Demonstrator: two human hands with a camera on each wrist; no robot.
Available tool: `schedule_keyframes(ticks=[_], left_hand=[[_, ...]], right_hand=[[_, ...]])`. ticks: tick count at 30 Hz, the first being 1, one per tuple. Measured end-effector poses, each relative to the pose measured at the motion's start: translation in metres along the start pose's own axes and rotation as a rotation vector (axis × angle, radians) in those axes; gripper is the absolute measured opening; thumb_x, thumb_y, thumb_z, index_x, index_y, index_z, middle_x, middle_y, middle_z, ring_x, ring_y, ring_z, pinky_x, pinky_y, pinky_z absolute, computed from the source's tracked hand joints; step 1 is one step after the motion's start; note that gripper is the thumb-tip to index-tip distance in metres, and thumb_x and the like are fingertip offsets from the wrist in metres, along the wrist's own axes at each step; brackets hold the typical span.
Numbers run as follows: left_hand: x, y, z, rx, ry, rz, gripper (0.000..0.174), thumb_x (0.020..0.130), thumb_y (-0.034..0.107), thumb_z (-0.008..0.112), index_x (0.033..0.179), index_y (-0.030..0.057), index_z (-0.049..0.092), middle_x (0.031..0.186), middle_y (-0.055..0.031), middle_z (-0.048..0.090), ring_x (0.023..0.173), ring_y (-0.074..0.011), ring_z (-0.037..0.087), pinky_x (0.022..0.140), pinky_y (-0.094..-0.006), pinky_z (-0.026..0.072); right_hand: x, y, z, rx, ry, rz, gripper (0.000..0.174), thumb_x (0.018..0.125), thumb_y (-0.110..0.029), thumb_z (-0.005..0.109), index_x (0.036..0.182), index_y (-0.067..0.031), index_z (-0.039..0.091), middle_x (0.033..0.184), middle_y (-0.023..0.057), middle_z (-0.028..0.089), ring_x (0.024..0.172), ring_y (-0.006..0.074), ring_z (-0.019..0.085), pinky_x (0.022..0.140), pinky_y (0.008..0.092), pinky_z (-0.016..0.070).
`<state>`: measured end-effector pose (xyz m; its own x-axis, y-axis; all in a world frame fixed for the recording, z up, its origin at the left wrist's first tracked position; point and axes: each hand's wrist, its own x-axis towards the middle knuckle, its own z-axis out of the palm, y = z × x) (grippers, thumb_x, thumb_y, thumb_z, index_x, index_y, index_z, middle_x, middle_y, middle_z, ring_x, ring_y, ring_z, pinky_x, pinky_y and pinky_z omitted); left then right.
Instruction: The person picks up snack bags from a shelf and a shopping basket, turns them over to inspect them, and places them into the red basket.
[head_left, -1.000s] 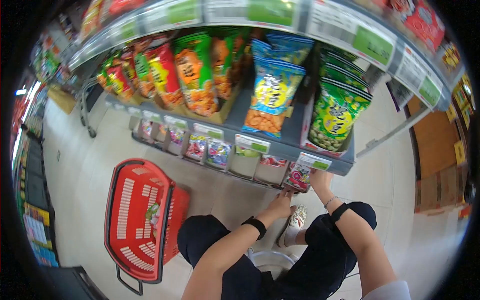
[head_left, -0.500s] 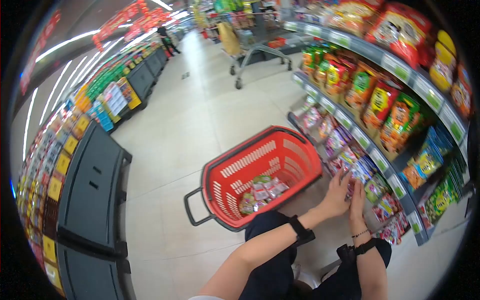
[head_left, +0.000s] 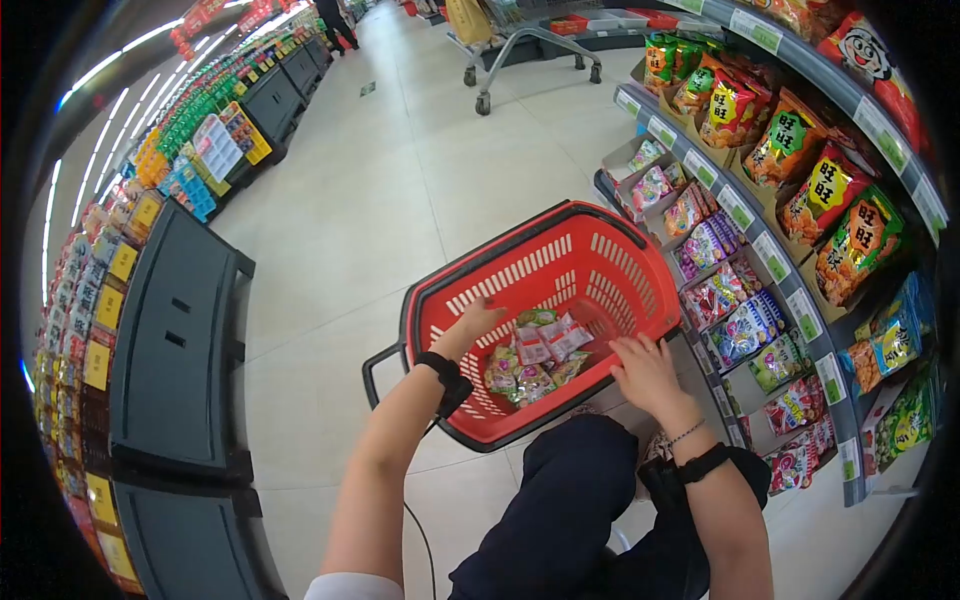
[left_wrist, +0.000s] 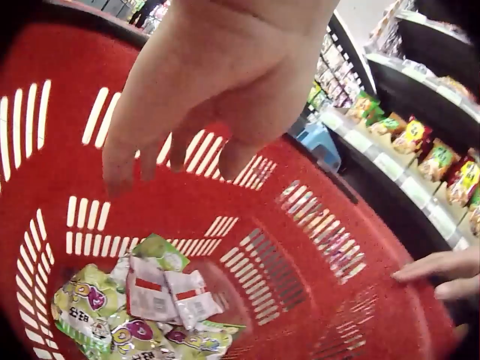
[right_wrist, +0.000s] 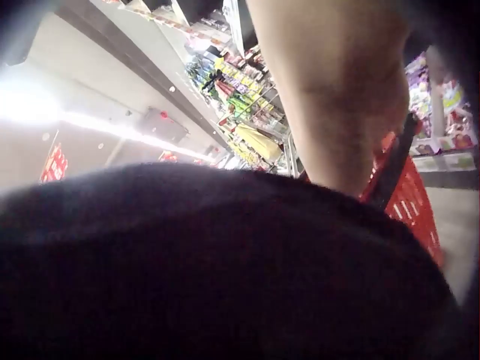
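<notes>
A red shopping basket (head_left: 490,430) with a black rim and handle stands on the floor in the head view. Several small candy packets (head_left: 535,350), green and pinkish-white, lie in its bottom. My left hand (head_left: 482,322) hangs over the basket's left part, fingers loosely bent and holding nothing; the left wrist view shows this hand (left_wrist: 210,90) above the packets. At the basket's near right rim is my right hand (head_left: 648,372), its fingers spread and relaxed. A dark fabric bulge fills much of the right wrist view, hiding the right fingers.
On the right, a low shelf holds small candy packets (head_left: 750,325) in compartments. Bigger snack bags (head_left: 825,195) stand on the shelf above. Dark grey display cabinets (head_left: 175,340) line the left side. A shopping cart (head_left: 510,60) stands further back.
Both hands were at the low shelf, close together half a second ago. Now they are apart, the left over the basket and the right at its rim. The view has swung left.
</notes>
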<state>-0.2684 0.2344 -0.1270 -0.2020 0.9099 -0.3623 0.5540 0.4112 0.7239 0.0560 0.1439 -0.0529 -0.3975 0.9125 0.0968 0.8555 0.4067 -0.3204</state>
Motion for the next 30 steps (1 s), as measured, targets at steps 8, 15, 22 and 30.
schedule_keyframes(ticks=[8,15,22,30], left_hand=[[0.067,-0.081,0.084,0.143,-0.226,-0.013,0.049,0.075,0.037,0.066,0.105,-0.0009,0.061,0.097,-0.022,0.064,0.092,-0.0293,0.063,0.078,-0.0356,0.049],[0.049,-0.086,0.14,-0.037,0.064,-0.248,0.051,0.069,0.039,0.072,0.103,0.0014,0.063,0.1,-0.0178,0.065,0.091,-0.0268,0.064,0.075,-0.0367,0.0498],[0.053,-0.052,0.158,0.44,-0.041,0.243,0.043,0.067,0.041,0.069,0.087,0.0031,0.064,0.084,-0.0171,0.065,0.079,-0.0352,0.063,0.068,-0.0427,0.0509],[-0.042,0.103,0.066,0.436,-0.019,0.657,0.018,0.072,0.01,0.063,0.089,0.0047,0.063,0.087,-0.0123,0.059,0.083,-0.0329,0.059,0.075,-0.0417,0.0469]], right_hand=[[0.02,0.002,-0.022,0.003,-0.254,-0.045,0.025,0.084,-0.03,0.054,0.091,-0.01,0.067,0.095,0.0056,0.064,0.1,0.0285,0.051,0.097,0.049,0.0304],[0.03,0.0,-0.022,0.033,-0.297,-0.068,0.022,0.083,-0.025,0.054,0.092,-0.0073,0.063,0.085,0.0109,0.066,0.09,0.0289,0.059,0.091,0.0478,0.0367],[0.029,0.002,-0.019,-0.013,-0.275,-0.038,0.024,0.082,-0.027,0.059,0.093,-0.0059,0.061,0.085,0.0105,0.063,0.09,0.0298,0.058,0.088,0.0459,0.0389],[0.032,0.005,-0.048,0.049,-0.148,0.123,0.049,0.074,-0.028,0.068,0.114,-0.0041,0.051,0.118,0.014,0.049,0.112,0.0312,0.045,0.092,0.0458,0.0371]])
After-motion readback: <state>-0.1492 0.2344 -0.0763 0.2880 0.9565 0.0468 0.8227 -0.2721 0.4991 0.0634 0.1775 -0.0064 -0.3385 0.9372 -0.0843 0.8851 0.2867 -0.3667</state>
